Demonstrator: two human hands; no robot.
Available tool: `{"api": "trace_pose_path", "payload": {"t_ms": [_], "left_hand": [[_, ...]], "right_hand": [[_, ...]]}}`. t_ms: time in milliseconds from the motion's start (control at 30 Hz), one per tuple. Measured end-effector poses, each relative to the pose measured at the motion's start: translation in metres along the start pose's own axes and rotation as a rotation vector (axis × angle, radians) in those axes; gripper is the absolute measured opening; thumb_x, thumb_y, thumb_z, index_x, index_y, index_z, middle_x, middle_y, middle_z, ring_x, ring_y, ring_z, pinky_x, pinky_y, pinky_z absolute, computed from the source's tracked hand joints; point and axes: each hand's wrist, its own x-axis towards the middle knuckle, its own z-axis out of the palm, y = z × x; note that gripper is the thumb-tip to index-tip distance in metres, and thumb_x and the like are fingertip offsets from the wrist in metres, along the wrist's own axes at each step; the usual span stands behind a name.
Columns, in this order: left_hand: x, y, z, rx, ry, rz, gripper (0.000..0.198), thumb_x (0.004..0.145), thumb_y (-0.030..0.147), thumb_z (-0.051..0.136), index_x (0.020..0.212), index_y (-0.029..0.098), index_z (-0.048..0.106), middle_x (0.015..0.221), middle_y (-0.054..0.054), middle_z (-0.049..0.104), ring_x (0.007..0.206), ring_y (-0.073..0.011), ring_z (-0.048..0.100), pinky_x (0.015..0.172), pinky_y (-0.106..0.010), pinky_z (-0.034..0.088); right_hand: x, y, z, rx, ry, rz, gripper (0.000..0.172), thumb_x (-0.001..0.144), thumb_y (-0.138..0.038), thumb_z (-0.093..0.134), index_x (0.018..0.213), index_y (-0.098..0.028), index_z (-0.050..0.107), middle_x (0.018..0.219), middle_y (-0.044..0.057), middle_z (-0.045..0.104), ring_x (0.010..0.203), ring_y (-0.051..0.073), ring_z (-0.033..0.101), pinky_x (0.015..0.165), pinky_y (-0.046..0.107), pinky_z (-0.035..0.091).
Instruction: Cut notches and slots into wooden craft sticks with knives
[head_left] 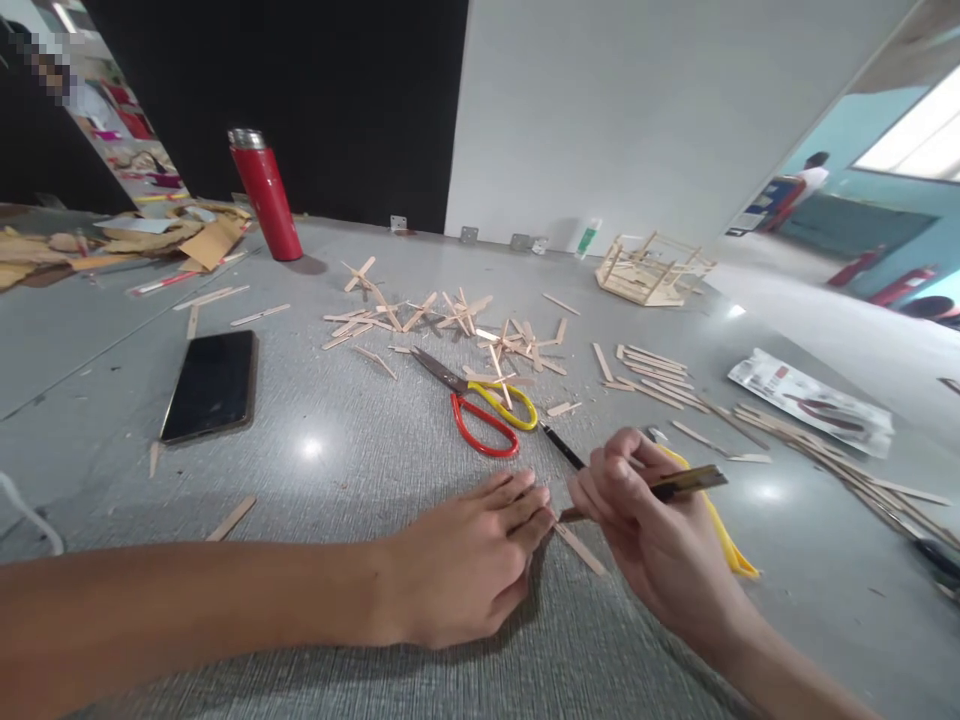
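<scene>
Just nearer than the scissors (486, 408), fingers of the right hand (649, 515) gripped a knife-like tool (694, 482); those of the left hand (480, 555), extended, their grip hidden, met a wooden stick (580, 551). Beyond the scissors, loose sticks (457, 314) lay scattered.

Grey table (112, 485) across lower frame, surface finely streaked; light reflections (311, 447) left of centre and at right. Upright behind it: black panel (300, 90), upper left to centre, then pale grey panel (637, 120) to the right. Small metal brackets (469, 235) along their foot. Upper right: turquoise wall (844, 125), bright window (911, 135), pale floor (795, 265) below.
</scene>
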Motion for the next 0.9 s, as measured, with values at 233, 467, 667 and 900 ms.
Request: {"api": "trace_pose_path", "payload": {"t_ms": [233, 467, 667, 900], "left_hand": [[0.000, 0.002, -0.003, -0.011, -0.071, -0.028, 0.056, 0.113, 0.031, 0.025, 0.156, -0.001, 0.042, 0.164, -0.021, 0.038, 0.156, -0.0272, 0.029, 0.131, -0.035, 0.018], [0.002, 0.006, -0.004, 0.127, -0.074, 0.009, 0.059, 0.110, 0.034, 0.032, 0.153, -0.005, 0.044, 0.161, -0.025, 0.041, 0.154, -0.0319, 0.036, 0.129, -0.039, 0.022], [0.005, 0.008, -0.003, 0.193, -0.079, 0.008, 0.059, 0.108, 0.033, 0.036, 0.150, -0.006, 0.048, 0.157, -0.026, 0.046, 0.149, -0.0343, 0.043, 0.126, -0.042, 0.028], [0.006, 0.008, -0.004, 0.197, -0.085, 0.007, 0.059, 0.109, 0.035, 0.036, 0.150, -0.006, 0.048, 0.158, -0.025, 0.047, 0.149, -0.0344, 0.043, 0.126, -0.043, 0.029]], "right_hand": [[-0.007, 0.014, 0.009, 0.108, 0.111, -0.022, 0.069, 0.103, -0.066, 0.042, 0.050, -0.022, 0.041, 0.047, -0.007, 0.018, 0.043, 0.011, 0.013, 0.043, 0.031, 0.020], [-0.021, 0.016, 0.007, -0.009, 0.060, 0.007, 0.074, 0.102, -0.073, 0.024, 0.049, -0.023, 0.034, 0.047, -0.004, 0.016, 0.045, 0.015, 0.014, 0.047, 0.035, 0.019], [-0.023, 0.017, 0.004, 0.016, 0.058, 0.014, 0.071, 0.102, -0.073, 0.026, 0.054, -0.021, 0.025, 0.048, -0.004, 0.013, 0.044, 0.015, 0.016, 0.048, 0.035, 0.019], [-0.021, 0.018, 0.011, 0.017, 0.147, -0.011, 0.070, 0.102, -0.071, 0.037, 0.054, -0.021, 0.026, 0.047, -0.006, 0.015, 0.041, 0.011, 0.015, 0.045, 0.033, 0.018]]}}
